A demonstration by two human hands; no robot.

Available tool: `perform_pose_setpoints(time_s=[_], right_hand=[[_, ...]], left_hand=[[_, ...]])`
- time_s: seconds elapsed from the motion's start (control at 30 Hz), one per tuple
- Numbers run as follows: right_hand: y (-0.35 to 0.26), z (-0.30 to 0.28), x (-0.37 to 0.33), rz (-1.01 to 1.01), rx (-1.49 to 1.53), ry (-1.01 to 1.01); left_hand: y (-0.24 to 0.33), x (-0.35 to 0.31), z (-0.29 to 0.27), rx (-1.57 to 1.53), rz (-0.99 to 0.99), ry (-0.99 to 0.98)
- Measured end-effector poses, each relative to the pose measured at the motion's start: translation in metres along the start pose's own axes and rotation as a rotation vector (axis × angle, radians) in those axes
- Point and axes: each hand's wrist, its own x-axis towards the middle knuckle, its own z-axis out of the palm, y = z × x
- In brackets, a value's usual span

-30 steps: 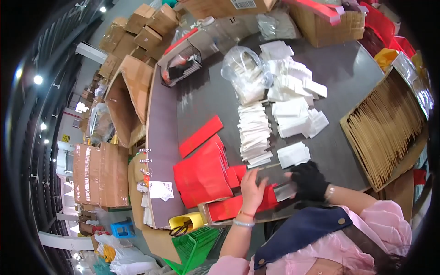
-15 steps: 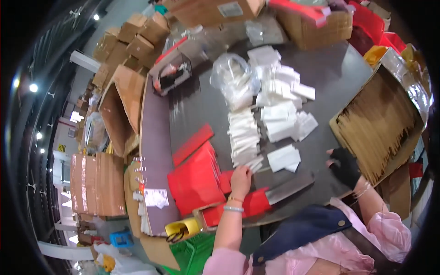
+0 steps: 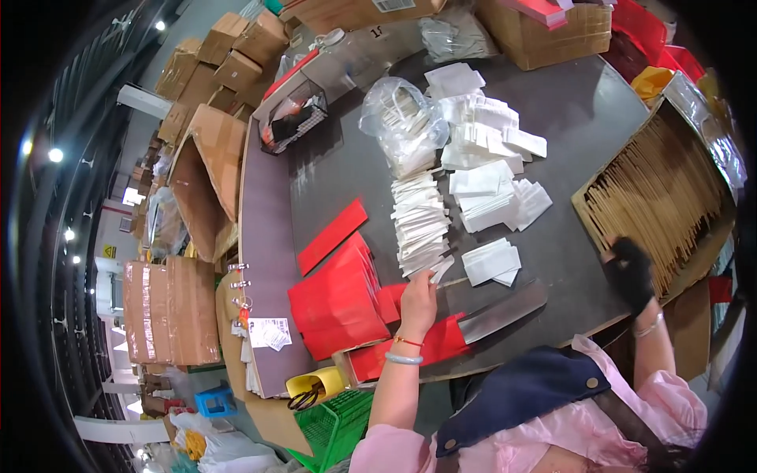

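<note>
My left hand (image 3: 420, 301) has its fingers pinched on a white paper slip (image 3: 443, 269) at the near end of a long row of white slips (image 3: 420, 217). A thin pale strip runs rightward from beside the fingers. My right hand (image 3: 631, 276), in a black fingerless glove, is bent at the near left corner of an open carton packed with thin brown cardboard sheets (image 3: 658, 197). Its fingertips curl at the sheets' edge; what they grip is hidden. A small fan of white slips (image 3: 492, 262) lies between the hands, with larger white stacks (image 3: 477, 193) beyond.
Red folded sheets (image 3: 335, 303) lie left of my left hand, and a grey metal strip (image 3: 505, 311) lies nearer me. A yellow holder with scissors (image 3: 315, 389) sits at the table's front edge. A clear plastic bag (image 3: 402, 118) covers slips farther back. A wire basket (image 3: 293, 122) stands far left.
My right hand has moved right from above the table to the carton's corner, and its fingers have curled in. My left hand has stayed at the slip row's near end.
</note>
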Motion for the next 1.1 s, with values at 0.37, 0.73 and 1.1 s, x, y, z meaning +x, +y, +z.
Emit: perform_pose_setpoints(time_s=[0.37,0.73,1.1], right_hand=[[0.148,-0.060,0.013,0.196,-0.661,0.187],[0.173,-0.053,0.002,0.312,-0.039,0.259],[-0.041,0.066,-0.009,-0.486,-0.168,-0.488]], left_hand=[[0.042,0.023,0.051,-0.073,0.028,-0.115],[0.073,-0.030,0.011,-0.079,0.084,-0.272],[0.078,-0.065,-0.030,0.131,0.019,-0.186]])
